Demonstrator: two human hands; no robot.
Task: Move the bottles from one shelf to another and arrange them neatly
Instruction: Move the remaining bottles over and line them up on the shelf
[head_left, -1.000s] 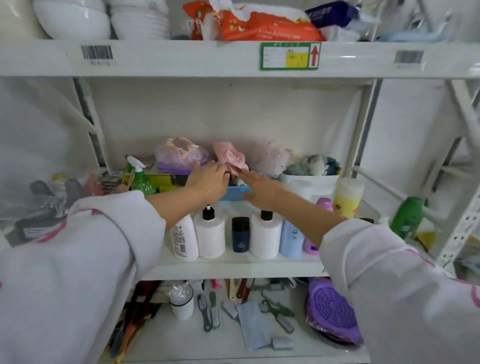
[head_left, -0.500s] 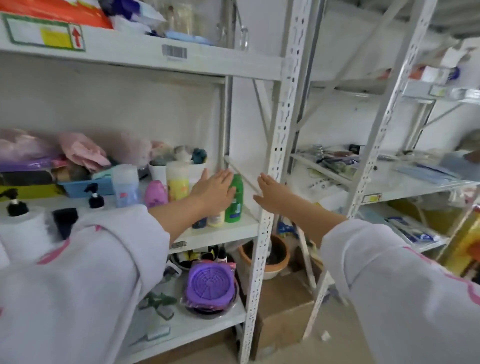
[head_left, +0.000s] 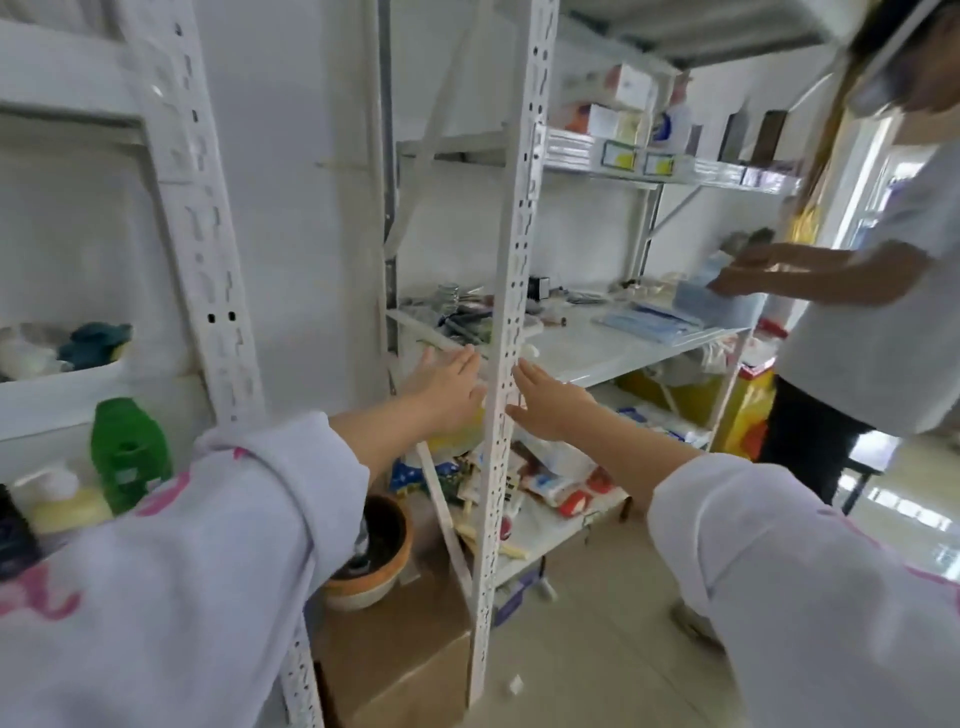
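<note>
Both hands have left the bottles and now reach to the next rack. Left hand (head_left: 448, 385) and right hand (head_left: 546, 402) are empty, fingers straight and released, one on each side of a white post (head_left: 511, 291), close to it. Green bottle (head_left: 130, 451) stands on the left shelf (head_left: 62, 400), well apart, beside a yellow bottle (head_left: 60, 501). Another person (head_left: 857, 291) stands at right.

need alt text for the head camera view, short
Two open, empty hands, left hand and right hand, reach either side of a white perforated metal shelf upright. A green plastic bottle stands on the left shelf; another person works at right.
</note>
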